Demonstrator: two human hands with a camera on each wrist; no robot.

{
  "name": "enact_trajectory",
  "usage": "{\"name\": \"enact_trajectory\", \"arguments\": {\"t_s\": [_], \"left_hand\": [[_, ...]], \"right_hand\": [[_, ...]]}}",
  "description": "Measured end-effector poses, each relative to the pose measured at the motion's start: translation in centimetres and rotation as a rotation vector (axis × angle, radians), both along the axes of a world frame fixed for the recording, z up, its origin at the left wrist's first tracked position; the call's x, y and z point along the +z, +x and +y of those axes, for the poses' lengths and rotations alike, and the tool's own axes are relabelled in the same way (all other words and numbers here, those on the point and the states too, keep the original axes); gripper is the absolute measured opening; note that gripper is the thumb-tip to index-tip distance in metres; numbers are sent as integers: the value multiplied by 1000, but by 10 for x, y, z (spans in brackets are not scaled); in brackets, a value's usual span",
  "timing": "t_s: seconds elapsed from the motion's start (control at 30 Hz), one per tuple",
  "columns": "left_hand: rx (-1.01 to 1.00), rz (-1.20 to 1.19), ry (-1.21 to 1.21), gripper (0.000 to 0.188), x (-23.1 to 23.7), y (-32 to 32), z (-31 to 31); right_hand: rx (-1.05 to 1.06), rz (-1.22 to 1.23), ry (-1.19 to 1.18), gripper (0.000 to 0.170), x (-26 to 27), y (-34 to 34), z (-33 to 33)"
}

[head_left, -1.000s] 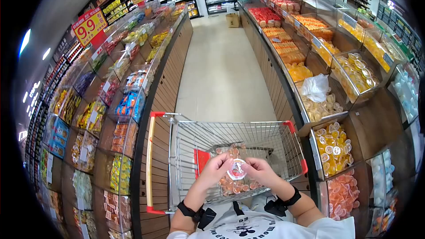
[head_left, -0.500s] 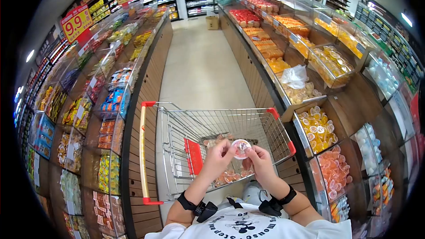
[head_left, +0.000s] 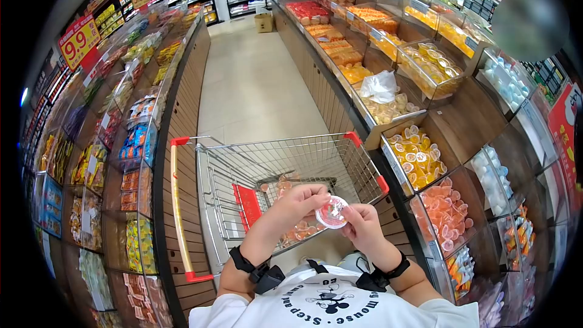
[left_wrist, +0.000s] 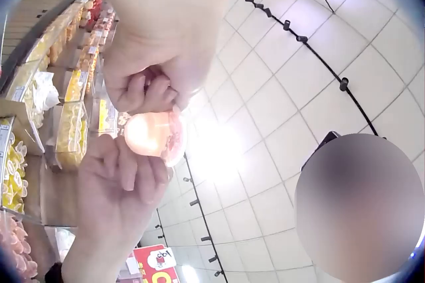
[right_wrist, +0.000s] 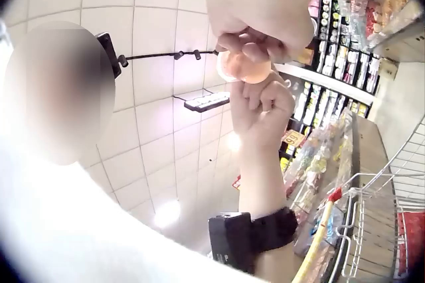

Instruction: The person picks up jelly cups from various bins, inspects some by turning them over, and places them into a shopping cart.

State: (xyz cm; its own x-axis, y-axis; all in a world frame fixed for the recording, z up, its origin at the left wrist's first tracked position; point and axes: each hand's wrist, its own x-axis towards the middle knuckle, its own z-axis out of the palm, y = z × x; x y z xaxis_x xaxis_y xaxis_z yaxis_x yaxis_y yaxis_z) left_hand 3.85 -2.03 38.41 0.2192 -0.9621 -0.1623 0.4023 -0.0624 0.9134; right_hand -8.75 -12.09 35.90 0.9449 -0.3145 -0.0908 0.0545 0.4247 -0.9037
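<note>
Over the shopping cart (head_left: 285,141), both hands hold a small jelly cup (head_left: 331,212) with a printed round film lid facing up. My left hand (head_left: 302,201) pinches its left edge, and the right hand (head_left: 365,226) pinches the opposite edge with thumb and fingers. Seen from below in the left wrist view, the pinkish-orange cup body (left_wrist: 147,134) sits between the curled fingers of the two hands. The right wrist view shows the same orange cup (right_wrist: 244,67). More jelly cups (head_left: 300,231) lie in the bottom of the cart, partly hidden by the hands and forearms.
Open bins run along the right: yellow jelly cups (head_left: 418,157), pink ones (head_left: 443,215), and a white plastic bag (head_left: 379,87) on pale cups. Wrapped snacks fill the bins (head_left: 135,144) at left. The aisle floor (head_left: 249,85) leads to a cardboard box (head_left: 263,22).
The head view has turned right, so the cart and shelves shift left in it. Both hands keep their pinch on the jelly cup, whose lid now shows more fully.
</note>
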Motion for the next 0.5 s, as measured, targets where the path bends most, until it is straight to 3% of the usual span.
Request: {"name": "enact_trajectory", "arguments": {"t_s": [0.27, 0.37, 0.5], "left_hand": [[-63, 3, 33, 20, 17, -21, -52], [-57, -165, 24, 21, 26, -34, -73], [-60, -222, 40, 22, 37, -50, -106]], "right_hand": [[-81, -104, 132, 25, 2, -24, -40], [-93, -129, 127, 25, 2, -36, -60], [-112, -127, 108, 26, 6, -49, -90]]}}
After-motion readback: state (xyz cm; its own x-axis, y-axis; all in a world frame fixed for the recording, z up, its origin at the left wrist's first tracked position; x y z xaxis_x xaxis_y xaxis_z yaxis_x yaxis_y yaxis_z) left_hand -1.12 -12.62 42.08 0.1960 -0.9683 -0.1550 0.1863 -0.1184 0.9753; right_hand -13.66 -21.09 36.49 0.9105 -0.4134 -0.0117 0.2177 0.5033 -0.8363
